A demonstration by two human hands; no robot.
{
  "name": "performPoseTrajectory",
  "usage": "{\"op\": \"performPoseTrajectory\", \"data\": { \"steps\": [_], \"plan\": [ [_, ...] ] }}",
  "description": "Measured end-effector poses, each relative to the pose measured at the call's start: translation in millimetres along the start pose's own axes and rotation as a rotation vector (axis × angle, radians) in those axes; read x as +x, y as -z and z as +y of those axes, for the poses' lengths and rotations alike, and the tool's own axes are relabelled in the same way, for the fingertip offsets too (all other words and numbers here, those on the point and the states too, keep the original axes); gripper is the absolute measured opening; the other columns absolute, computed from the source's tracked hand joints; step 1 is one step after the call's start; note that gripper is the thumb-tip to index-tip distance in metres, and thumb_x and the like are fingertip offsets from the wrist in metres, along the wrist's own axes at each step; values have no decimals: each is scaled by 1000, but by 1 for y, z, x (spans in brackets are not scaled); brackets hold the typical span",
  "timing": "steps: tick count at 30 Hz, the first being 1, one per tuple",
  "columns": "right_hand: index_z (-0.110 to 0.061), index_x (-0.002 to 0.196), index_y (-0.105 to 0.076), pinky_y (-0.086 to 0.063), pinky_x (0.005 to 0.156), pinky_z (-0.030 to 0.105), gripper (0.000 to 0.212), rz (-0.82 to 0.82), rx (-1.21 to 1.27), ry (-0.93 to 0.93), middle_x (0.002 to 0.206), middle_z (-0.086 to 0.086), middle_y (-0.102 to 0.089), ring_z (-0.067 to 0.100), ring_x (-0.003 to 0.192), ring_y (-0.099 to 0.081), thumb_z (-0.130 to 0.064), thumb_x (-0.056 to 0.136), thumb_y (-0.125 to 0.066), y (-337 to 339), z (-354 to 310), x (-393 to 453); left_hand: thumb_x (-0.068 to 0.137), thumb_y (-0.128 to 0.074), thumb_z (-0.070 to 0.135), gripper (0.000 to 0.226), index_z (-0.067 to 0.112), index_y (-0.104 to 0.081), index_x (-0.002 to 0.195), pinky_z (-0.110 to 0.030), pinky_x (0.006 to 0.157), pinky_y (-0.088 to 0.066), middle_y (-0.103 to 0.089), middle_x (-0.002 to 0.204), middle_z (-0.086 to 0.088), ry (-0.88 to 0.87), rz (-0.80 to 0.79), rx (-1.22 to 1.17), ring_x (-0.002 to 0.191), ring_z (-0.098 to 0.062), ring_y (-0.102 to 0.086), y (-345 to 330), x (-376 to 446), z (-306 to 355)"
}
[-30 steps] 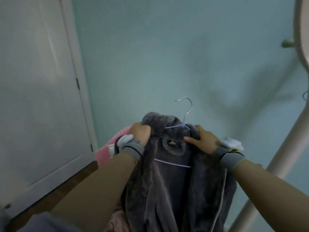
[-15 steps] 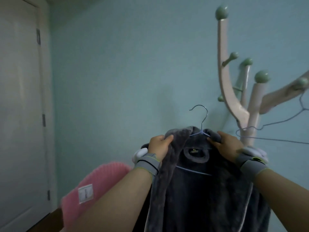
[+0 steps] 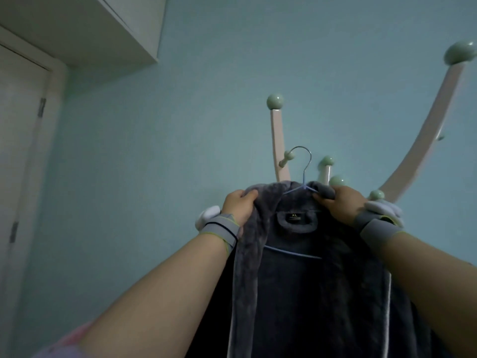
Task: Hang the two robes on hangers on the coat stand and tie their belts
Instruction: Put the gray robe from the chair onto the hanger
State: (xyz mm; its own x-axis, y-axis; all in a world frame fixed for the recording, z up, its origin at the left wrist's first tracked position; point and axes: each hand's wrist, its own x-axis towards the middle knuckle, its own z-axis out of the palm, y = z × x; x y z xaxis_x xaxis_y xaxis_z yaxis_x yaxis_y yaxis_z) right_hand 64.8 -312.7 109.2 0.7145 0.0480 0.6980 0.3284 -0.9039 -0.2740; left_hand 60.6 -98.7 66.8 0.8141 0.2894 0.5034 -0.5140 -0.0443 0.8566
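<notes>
A dark grey plush robe (image 3: 296, 280) hangs on a thin wire hanger (image 3: 304, 174) whose hook points up just in front of the coat stand (image 3: 277, 140). My left hand (image 3: 238, 206) grips the robe's left shoulder at the collar. At the right shoulder, close to the hanger's neck, my right hand (image 3: 340, 202) grips the collar. The hook sits beside a small green-tipped peg (image 3: 286, 158) of the stand; it does not hang on any peg. The robe's belt is out of sight.
The stand's pale arms with green knobs rise behind the robe, one long arm (image 3: 426, 130) curving up to the right. A white door (image 3: 18, 164) and a boxed ceiling beam (image 3: 103, 27) lie to the left. A pink edge (image 3: 69, 342) shows at the bottom left.
I have lifted the robe on its hanger up and toward the stand; the view has tilted up, so the hook is now level with the stand's lower pegs. Both hands keep their hold.
</notes>
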Motion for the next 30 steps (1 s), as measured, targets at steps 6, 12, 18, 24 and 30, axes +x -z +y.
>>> {"op": "performPoseTrajectory", "data": {
  "steps": [6, 12, 18, 24, 30],
  "plan": [
    [-6, 103, -63, -43, 79, 32, 42, -66, 4, 13, 112, 21, -65, 36, 104, -59, -43, 90, -50, 0, 4, 52, 91, -52, 16, 28, 11, -53, 63, -37, 76, -48, -58, 87, -20, -26, 63, 25, 85, -25, -57, -20, 25, 15],
    [-7, 103, -63, -39, 75, 29, 43, -174, -4, 54, 114, 17, -66, 33, 105, -60, -45, 91, -48, -48, 11, 58, 91, -50, 12, 24, 6, -58, 69, -43, 85, -49, -60, 92, -23, 152, 58, 36, 88, -31, -60, -16, 24, -20],
    [-7, 107, -55, -44, 86, 36, 41, -129, 89, 12, 114, 18, -64, 35, 107, -58, -41, 84, -59, -58, 19, 54, 86, -62, 15, 16, 2, -62, 76, -28, 55, -55, -66, 56, -10, 264, -23, -93, 47, -21, -63, -16, 30, -31],
    [-6, 94, -62, -35, 69, 25, 12, -85, 306, -1, 89, 11, -57, 22, 89, -53, -14, 87, -56, -50, 25, 43, 84, -61, 4, 5, 3, -65, 84, -34, 69, -54, -67, 69, -13, 217, -38, -150, 60, -21, -62, -43, 54, -16],
    [-14, 69, -49, -26, 65, 24, 23, 107, 377, -104, 85, 10, -51, 18, 84, -45, -13, 92, -46, -63, 19, 51, 92, -52, 15, 21, 7, -56, 73, -25, 50, -52, -65, 49, -6, 249, -84, -460, 51, -18, -62, -36, 96, 21]
  ]
}}
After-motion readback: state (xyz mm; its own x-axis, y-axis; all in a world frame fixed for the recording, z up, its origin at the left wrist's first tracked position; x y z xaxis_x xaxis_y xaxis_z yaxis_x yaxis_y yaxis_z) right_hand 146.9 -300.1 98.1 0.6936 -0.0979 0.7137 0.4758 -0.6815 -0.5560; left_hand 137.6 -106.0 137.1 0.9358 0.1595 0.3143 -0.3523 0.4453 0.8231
